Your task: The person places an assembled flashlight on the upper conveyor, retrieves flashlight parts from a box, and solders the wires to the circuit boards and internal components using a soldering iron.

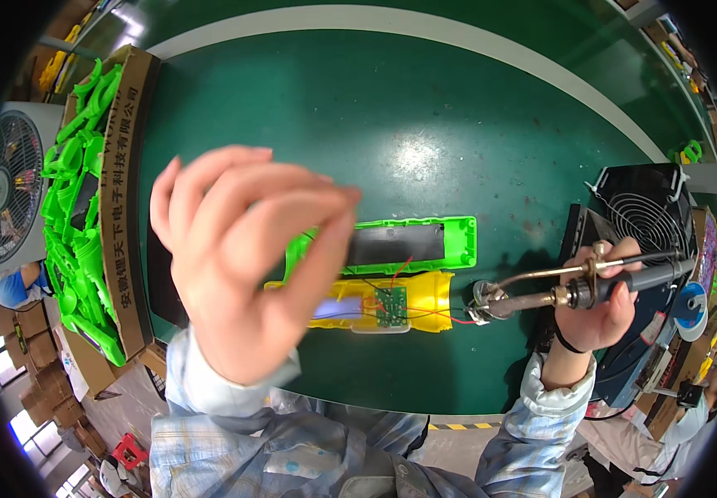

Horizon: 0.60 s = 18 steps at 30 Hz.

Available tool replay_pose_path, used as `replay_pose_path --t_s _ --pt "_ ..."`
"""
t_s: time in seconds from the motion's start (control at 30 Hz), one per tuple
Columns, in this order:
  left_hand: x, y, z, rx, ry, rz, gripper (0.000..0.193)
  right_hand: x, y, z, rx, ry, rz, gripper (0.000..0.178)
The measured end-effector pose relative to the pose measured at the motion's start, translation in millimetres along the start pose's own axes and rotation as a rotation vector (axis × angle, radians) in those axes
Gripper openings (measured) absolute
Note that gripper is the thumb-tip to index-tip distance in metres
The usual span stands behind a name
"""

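Observation:
My right hand is closed round the dark handle of a soldering iron with a thin metal feed tube beside it. The iron's tip end is at a small round silvery part, where a red wire ends. Left of that lies a yellow plastic housing with a green circuit board, wires and a lilac cell. Just behind it lies a bright green housing half with a black panel. My left hand, slightly blurred, is raised above their left ends, thumb and forefinger pinched. Whatever is in that pinch is unclear.
A cardboard box of green plastic parts stands along the left table edge, beside a grey fan. A black fan unit stands at the right, with a blue-centred spool nearby. The green table reaches back to a pale rim.

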<state>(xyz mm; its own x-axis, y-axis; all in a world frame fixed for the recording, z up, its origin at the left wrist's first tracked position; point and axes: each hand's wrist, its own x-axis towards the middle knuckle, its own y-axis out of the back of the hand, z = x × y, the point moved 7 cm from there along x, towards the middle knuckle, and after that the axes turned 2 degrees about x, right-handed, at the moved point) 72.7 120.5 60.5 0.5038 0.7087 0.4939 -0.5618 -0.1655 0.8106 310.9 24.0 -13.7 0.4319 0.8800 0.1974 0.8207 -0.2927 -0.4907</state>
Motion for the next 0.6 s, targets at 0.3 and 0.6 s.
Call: replay_pose_path --t_s 0.3,0.6 --pt "17.0 -102.5 32.2 0.006 -0.376 -0.72 0.017 1.4 2.7 -6.7 -0.006 0.1 -0.03 0.024" --pt "40.9 -59.4 -60.2 0.121 0.209 -0.17 0.047 0.0 1.0 -8.5 -0.003 0.055 -0.004 0.024"
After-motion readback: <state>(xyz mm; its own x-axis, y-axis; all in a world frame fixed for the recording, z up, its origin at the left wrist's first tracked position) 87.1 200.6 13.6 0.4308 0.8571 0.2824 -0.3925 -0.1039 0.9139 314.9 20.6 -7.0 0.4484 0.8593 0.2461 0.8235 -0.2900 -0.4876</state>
